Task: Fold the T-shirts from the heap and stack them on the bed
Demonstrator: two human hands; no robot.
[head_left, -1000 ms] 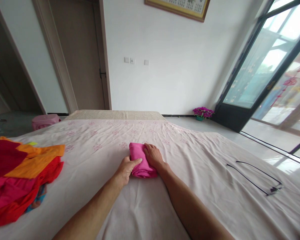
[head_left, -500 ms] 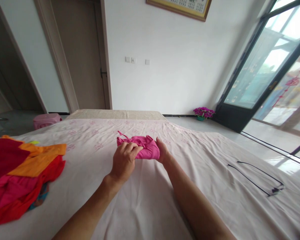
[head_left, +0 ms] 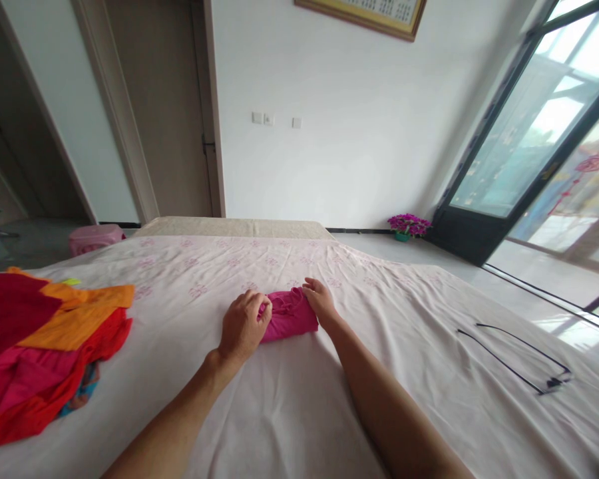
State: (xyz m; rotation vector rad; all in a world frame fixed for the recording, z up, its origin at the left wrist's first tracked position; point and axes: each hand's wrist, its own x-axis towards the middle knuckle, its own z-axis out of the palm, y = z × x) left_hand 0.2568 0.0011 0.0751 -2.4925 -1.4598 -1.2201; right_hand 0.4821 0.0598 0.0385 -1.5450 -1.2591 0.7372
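Observation:
A pink garment (head_left: 290,320), folded into a small thick bundle with a thin drawstring on top, rests on the pale sheet (head_left: 279,406) in front of me. At its left end my left hand (head_left: 244,321) has its fingers curled and pinched on the cloth. My right hand (head_left: 321,301) lies against the right end, fingers stretched out and a little apart, touching the bundle's edge. Its thumb is hard to make out.
Orange, red and pink clothes (head_left: 54,332) lie heaped at the left. Black-framed glasses (head_left: 554,382) rest on the sheet at the right. Beyond the far edge are a pink stool (head_left: 97,238) and potted purple flowers (head_left: 408,225).
The pink bundle has come down and nearer to me, onto the sheet. My left hand has shifted to its left end, and the right hand's fingers have loosened.

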